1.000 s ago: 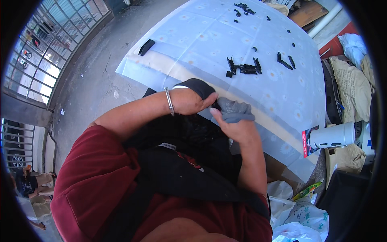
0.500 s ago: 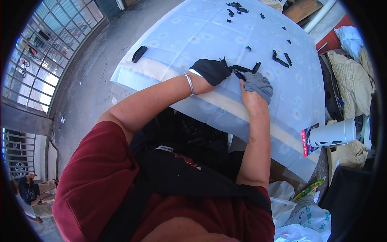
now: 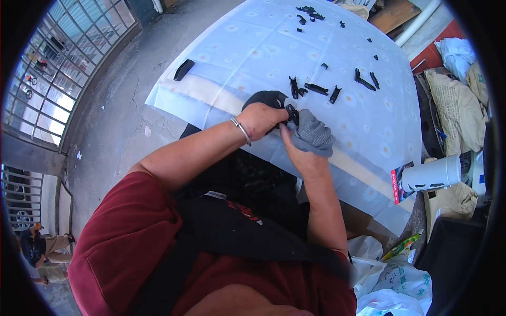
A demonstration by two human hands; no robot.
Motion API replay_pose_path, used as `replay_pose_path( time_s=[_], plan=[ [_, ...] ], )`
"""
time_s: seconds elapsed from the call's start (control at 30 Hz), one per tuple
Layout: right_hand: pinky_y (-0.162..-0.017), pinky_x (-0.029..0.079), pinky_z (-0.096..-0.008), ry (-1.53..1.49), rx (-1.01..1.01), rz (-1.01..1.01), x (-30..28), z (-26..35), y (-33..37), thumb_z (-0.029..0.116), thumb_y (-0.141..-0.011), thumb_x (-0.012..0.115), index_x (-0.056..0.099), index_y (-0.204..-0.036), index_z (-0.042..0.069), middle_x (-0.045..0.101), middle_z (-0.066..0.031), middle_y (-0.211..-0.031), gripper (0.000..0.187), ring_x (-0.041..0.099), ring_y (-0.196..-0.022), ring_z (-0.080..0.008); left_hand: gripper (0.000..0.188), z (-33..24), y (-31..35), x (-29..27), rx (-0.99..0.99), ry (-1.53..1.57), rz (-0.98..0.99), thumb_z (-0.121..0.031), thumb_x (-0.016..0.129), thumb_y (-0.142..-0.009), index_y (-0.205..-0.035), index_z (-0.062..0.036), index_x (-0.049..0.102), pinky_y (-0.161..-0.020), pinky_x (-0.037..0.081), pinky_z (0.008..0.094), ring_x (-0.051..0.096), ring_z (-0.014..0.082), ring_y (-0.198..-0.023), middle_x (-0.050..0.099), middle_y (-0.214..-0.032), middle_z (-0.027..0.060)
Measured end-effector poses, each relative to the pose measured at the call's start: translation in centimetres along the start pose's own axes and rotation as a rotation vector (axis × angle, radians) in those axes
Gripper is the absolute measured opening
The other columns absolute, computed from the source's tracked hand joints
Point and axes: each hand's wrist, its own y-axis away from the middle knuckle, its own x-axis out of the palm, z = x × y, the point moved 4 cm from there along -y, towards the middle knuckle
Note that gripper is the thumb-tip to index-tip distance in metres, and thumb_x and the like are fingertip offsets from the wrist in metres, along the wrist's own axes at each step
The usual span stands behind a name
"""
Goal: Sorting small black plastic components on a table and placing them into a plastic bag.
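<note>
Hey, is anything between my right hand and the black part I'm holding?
Only the gray glove on your right hand seems to stand between it and the black part; nothing else visible does.

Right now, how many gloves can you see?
2: a black glove on the left hand, a grey glove on the right hand. Others could be hidden.
</note>
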Motion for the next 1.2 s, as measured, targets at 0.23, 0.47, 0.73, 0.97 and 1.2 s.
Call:
replay_pose_path(
  time_s=[0.23, 0.47, 0.73, 0.97, 1.2],
  plan=[
    [-0.053, 0.044, -0.0382, 0.030, -0.006, -0.102, -0.7, -0.6, 0.4, 0.029, -0.070, 0.062, 0.052, -0.079, 0.009, 0.055, -0.0072, -0.066, 0.024, 0.055, -0.060, -0.0261, 0.020, 0.3, 0.6, 2.4, -0.035, 0.926, -0.082, -0.010, 0.063, -0.073, -0.083, 0.0070, 0.060, -0.064, 0.044, 0.0245, 0.056, 0.0129, -0.073, 0.060, -0.081, 0.0074],
    [-0.054, 0.043, -0.0376, -0.169, -0.019, -0.174, -1.2, -1.0, 0.7, 0.024, -0.069, 0.063, 0.056, -0.083, 0.008, 0.056, -0.0067, -0.067, 0.022, 0.056, -0.061, -0.0256, 0.014, -1.1, 2.1, 1.8, 0.010, 0.889, -0.004, -0.003, 0.058, -0.079, -0.092, 0.0034, 0.059, -0.075, 0.048, 0.0274, 0.060, 0.0184, -0.081, 0.061, -0.090, 0.0098],
    [-0.057, 0.044, -0.0362, -0.132, -0.068, -0.225, -1.7, -0.6, 0.9, 0.019, -0.068, 0.066, 0.059, -0.091, 0.008, 0.058, -0.0094, -0.068, 0.027, 0.057, -0.062, -0.0267, 0.025, -1.3, 2.7, 2.1, 0.008, 0.944, -0.019, -0.012, 0.065, -0.075, -0.092, 0.0038, 0.059, -0.070, 0.044, 0.0244, 0.056, 0.0127, -0.080, 0.060, -0.091, 0.0067],
    [-0.055, 0.043, -0.0375, -0.528, -0.041, -0.170, -1.8, -1.1, 0.8, 0.021, -0.072, 0.062, 0.057, -0.093, 0.007, 0.058, -0.0090, -0.069, 0.026, 0.057, -0.061, -0.0261, 0.035, -0.5, 2.8, 1.6, -0.122, 0.645, 0.086, -0.035, 0.051, -0.086, -0.095, -0.0020, 0.059, -0.063, 0.044, 0.0230, 0.054, 0.0111, -0.072, 0.059, -0.084, 0.0045],
    [-0.062, 0.043, -0.0395, -0.524, -0.083, -0.104, -2.9, -1.9, 0.9, 0.021, -0.079, 0.056, 0.057, -0.096, 0.006, 0.059, -0.0117, -0.077, 0.023, 0.056, -0.069, -0.0291, 0.044, -2.4, 3.1, -0.3, 0.171, 0.180, 0.002, -0.043, 0.043, -0.088, -0.085, -0.0022, 0.059, -0.050, 0.037, 0.0251, 0.042, 0.0085, -0.054, 0.049, -0.060, 0.0005]
  ],
)
